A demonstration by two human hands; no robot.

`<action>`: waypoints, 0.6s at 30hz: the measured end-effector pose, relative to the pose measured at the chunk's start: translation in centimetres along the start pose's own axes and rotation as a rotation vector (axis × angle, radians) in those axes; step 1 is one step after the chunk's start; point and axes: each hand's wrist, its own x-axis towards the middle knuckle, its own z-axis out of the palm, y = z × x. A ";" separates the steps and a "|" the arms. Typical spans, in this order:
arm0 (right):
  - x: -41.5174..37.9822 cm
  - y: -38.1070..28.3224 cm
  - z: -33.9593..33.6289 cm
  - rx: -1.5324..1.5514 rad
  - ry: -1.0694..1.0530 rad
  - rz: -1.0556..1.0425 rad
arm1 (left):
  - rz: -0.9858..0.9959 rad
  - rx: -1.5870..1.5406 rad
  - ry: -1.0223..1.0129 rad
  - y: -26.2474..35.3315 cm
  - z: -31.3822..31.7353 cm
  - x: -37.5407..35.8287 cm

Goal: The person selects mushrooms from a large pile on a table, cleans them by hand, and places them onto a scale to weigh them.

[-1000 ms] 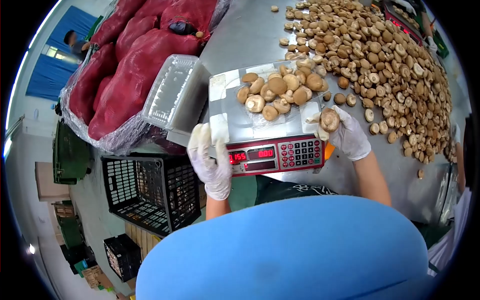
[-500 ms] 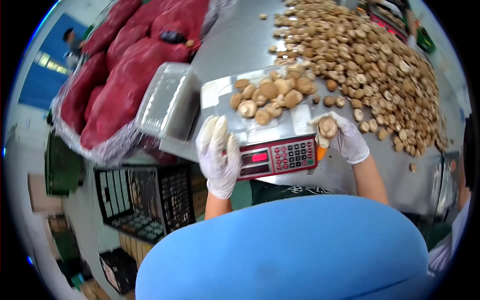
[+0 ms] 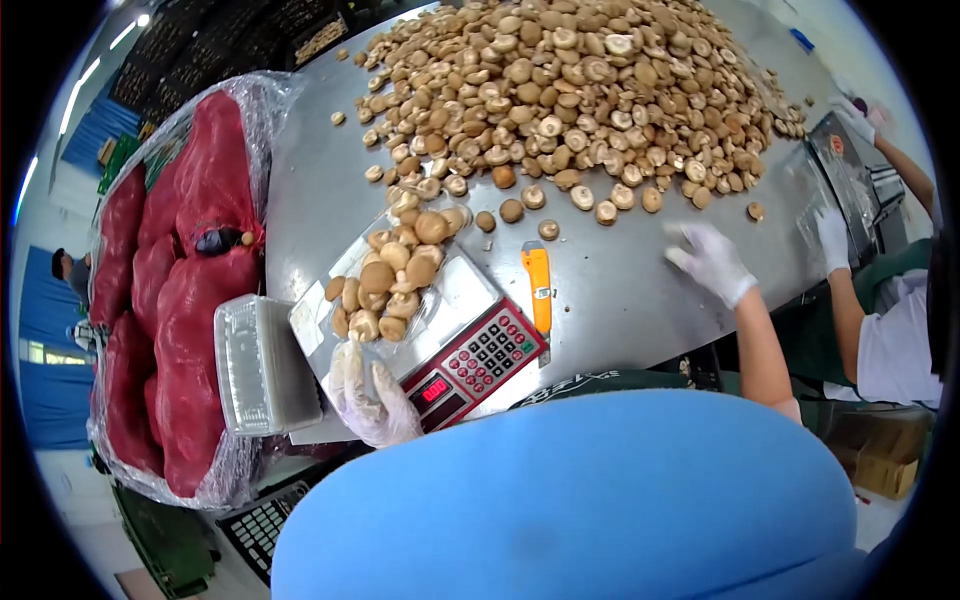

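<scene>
My left hand [image 3: 374, 402], in a white glove, rests at the near left edge of the digital scale [image 3: 470, 285], its extended fingers just below the mushrooms [image 3: 385, 280] heaped on the plate. Clear plastic shows around that heap. The red control panel [image 3: 478, 362] has a lit display reading zeros. Away to the right, my gloved right hand [image 3: 715, 262] is over the metal table [image 3: 610, 310], fingers apart, with nothing in them. Closest to it is the near edge of the big mushroom pile [image 3: 600, 110]. Between scale and right hand lies an orange utility knife [image 3: 538, 285].
Stacked clear plastic trays [image 3: 262, 370] stand left of the scale. Beyond them are red mesh sacks [image 3: 205, 370] in plastic wrap. At right, a co-worker's gloved hand [image 3: 832, 238] is beside another scale [image 3: 842, 175]. Loose mushrooms dot the pile's near edge.
My right hand has moved right, away from the scale, and the mushroom it held is gone from its fingers. The view has swung right; my left hand stays by the scale.
</scene>
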 end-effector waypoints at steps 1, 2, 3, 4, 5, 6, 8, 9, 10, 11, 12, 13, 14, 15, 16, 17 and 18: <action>1.6 -1.4 0.7 0.089 0.143 -0.073 | 0.024 -0.099 -0.033 1.0 0.5 0.4; 3.7 -1.4 1.3 -0.011 0.075 -0.048 | 0.070 -0.103 -0.058 2.1 0.9 0.9; 5.1 -1.2 2.4 -0.062 0.131 -0.050 | 0.120 -0.103 -0.082 3.2 1.6 1.1; 6.4 -0.3 3.7 -0.051 0.137 -0.046 | 0.162 -0.112 -0.104 4.2 2.3 1.2; 7.7 0.6 5.2 -0.095 0.184 -0.121 | 0.166 -0.128 -0.118 5.3 3.0 0.9; 8.4 0.6 5.6 -0.139 0.228 -0.196 | 0.141 -0.165 -0.124 6.6 3.9 0.5; 9.1 0.0 5.5 -0.168 0.198 -0.198 | 0.178 -0.214 -0.168 8.4 5.5 0.7; 9.3 -0.2 5.5 -0.205 0.171 -0.199 | 0.245 -0.214 -0.202 9.1 6.2 1.1; 9.5 0.3 5.8 -0.192 0.167 -0.200 | 0.314 -0.215 -0.236 9.6 6.9 1.6; 9.9 0.7 6.3 -0.217 0.246 -0.258 | 0.344 -0.254 -0.280 10.3 7.7 2.1; 10.1 0.8 6.6 -0.242 0.328 -0.316 | 0.390 -0.280 -0.284 10.6 8.6 2.2; 10.2 0.9 6.7 -0.230 0.327 -0.322 | 0.410 -0.309 -0.290 11.1 9.2 2.4; 10.0 0.8 6.8 0.028 0.322 -0.288 | 0.427 -0.337 -0.292 11.7 9.7 2.6; 9.7 0.5 6.6 0.284 0.307 -0.254 | 0.398 -0.348 -0.345 12.1 9.9 2.5; 9.0 -0.5 6.0 0.541 0.280 -0.214 | 0.384 -0.349 -0.413 12.8 10.0 2.7; 7.9 -1.3 4.8 0.570 0.195 -0.238 | 0.398 -0.332 -0.406 12.8 10.6 2.4; 7.1 -2.0 4.5 0.581 0.176 -0.251 | 0.410 -0.313 -0.401 12.8 11.2 2.1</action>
